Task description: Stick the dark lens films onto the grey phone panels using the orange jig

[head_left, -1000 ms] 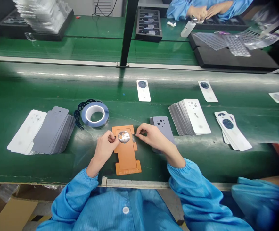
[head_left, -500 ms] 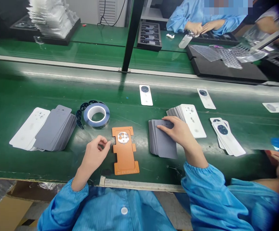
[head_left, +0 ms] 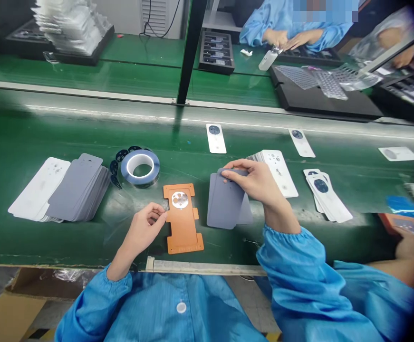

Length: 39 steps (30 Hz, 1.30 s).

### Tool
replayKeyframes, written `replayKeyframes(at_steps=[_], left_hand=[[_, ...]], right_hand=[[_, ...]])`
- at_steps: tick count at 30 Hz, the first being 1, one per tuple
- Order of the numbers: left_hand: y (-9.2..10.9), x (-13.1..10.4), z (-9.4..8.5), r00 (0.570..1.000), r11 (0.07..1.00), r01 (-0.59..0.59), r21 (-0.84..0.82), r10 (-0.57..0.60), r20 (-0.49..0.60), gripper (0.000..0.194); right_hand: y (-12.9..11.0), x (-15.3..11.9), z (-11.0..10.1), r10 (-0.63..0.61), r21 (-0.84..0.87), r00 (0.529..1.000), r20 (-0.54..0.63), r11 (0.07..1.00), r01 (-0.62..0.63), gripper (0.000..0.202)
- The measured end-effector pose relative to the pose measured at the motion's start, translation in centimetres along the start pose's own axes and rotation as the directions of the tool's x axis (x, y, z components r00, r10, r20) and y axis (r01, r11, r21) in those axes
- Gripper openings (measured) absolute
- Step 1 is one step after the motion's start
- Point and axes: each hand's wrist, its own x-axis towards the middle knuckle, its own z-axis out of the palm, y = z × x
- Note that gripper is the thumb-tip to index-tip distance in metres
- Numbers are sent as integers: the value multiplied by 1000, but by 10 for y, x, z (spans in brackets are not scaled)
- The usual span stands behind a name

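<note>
My right hand point(head_left: 260, 185) pinches a grey phone back panel point(head_left: 224, 204) by its top end, over the grey stack point(head_left: 245, 213). Fingers of my left hand point(head_left: 143, 227) are curled, their tips at the left edge of an orange fixture point(head_left: 182, 228); whether they hold something small I cannot tell. A silvery disc with holes point(head_left: 180, 200) lies in the fixture's upper part. Behind my left hand sits a roll of blue tape point(head_left: 123, 166) with dark camera-shaped pieces point(head_left: 114, 167) along its side.
At left lie grey panels point(head_left: 74, 190) beside white ones point(head_left: 41, 187). More white panels point(head_left: 281, 175) are behind my right hand; several with dark discs point(head_left: 330, 202) lie right and farther back. A post point(head_left: 188, 52) stands ahead. Co-workers' hands point(head_left: 288, 40) are across the bench and at right.
My right hand has drawn a grey panel leftward off the stack, lifting its top end. My left fingertips have come up to the fixture's edge. The view has shifted slightly.
</note>
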Motion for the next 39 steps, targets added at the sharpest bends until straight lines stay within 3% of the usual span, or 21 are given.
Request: replayKeyframes(at_steps=[5, 9, 12, 16, 19, 21, 23, 26, 28, 33, 39], left_hand=[[-7, -1, 0, 1000, 1000, 8, -8, -8, 12, 21], [-9, 1, 5, 1000, 1000, 11, -20, -10, 26, 23], [-8, 1, 8, 1000, 1000, 6, -22, -5, 30, 24], [-9, 0, 6, 1000, 1000, -13, 11, 13, 9, 24], [-10, -3, 5, 999, 997, -35, 64, 37, -20, 24], [-9, -6, 5, 989, 980, -121, 161, 133, -67, 23], [-8, -10, 6, 962, 931, -239, 275, 266, -65, 38], [-10, -11, 8, 933, 870, -355, 343, 354, 68, 75], [-14, -10, 11, 925, 851, -381, 361, 351, 149, 83], [-24, -5, 18, 925, 810, -378, 448, 340, 166, 90], [-17, -4, 19, 937, 836, -348, 425, 322, 135, 90]], right_hand=[[44, 25, -37, 142, -47, 989, 50, 989, -139, 43], [66, 34, -46, 89, -69, 985, 151, 994, -80, 41], [59, 30, -48, 24, -55, 987, 162, 998, -16, 36], [19, 12, -48, 53, 86, 971, 233, 993, -75, 37], [-14, -5, -22, 51, 228, 978, 204, 969, -98, 37], [-30, -13, 9, 29, 300, 974, 223, 949, -97, 36], [-37, -18, 43, -5, 357, 961, 278, 929, -98, 34], [-37, -21, 87, -36, 405, 937, 347, 907, -116, 29], [-32, -24, 105, -51, 413, 938, 344, 905, -102, 26], [-18, -35, 127, -122, 390, 923, 365, 920, -32, 22], [-21, -27, 117, -145, 424, 947, 287, 906, 10, 23]])
